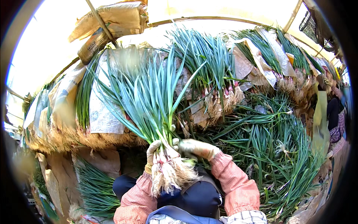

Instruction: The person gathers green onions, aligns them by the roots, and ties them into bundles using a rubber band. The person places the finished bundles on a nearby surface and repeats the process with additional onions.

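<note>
A fanned bunch of green onions (pixel 145 103) stands upright before me, its pinkish white bulbs and long pale roots (pixel 170 173) hanging above my lap. My left hand (pixel 152 155), in a pale work glove, grips the stalks just above the bulbs from the left side. From the right, my right hand (pixel 197 148), gloved too, reaches against the same bunch at bulb height. Its fingertips are partly hidden, so whether it grips any stalk does not show. Below it, a bit of light green leaf is blurred.
Bundled onions (pixel 207 64) line a raised bank ahead, some covered by woven sacks (pixel 107 106). Loose onions and leaves (pixel 268 148) are heaped to the right; another pile (pixel 96 187) lies at lower left. A pole (pixel 102 22) slants overhead. Another person (pixel 335 120) is at far right.
</note>
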A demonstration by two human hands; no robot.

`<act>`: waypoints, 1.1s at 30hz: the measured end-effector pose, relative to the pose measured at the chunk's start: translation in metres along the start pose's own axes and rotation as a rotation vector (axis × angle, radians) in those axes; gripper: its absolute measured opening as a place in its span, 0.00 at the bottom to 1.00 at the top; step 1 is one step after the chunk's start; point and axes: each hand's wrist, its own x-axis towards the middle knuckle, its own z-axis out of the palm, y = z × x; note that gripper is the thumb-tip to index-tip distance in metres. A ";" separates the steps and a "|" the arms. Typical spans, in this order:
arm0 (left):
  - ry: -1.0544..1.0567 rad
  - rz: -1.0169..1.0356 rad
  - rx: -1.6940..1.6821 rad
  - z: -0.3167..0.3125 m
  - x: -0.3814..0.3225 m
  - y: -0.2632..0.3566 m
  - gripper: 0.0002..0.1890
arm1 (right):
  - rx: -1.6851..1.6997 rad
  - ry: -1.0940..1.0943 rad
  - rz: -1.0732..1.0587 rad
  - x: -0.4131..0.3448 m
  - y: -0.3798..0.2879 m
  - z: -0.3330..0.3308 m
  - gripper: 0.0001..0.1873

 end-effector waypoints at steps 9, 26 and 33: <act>-0.301 0.148 0.290 0.051 0.031 0.029 0.26 | -1.087 0.187 0.259 -0.098 0.057 -0.086 0.22; -0.005 0.112 0.306 0.036 0.049 -0.001 0.29 | -0.791 1.028 -0.565 -0.027 -0.015 -0.058 0.06; -0.011 0.008 0.383 0.021 0.071 -0.017 0.27 | -0.582 0.629 -0.339 -0.050 0.005 -0.050 0.14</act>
